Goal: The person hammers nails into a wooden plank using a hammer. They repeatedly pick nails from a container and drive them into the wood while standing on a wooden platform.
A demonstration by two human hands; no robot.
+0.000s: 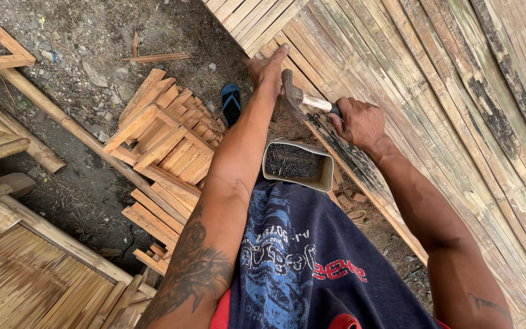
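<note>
My left hand presses flat on the edge of a woven bamboo slat panel, fingers pointing away from me. My right hand is shut on the pale wooden handle of a hammer, whose dark metal head sits just right of my left hand, close to the panel's edge. A small rectangular container full of dark nails rests on my lap, between my two forearms.
A stack of short bamboo slat pieces lies on the dirt at left. A blue sandal is beside it. Bamboo poles and another slat panel fill the lower left.
</note>
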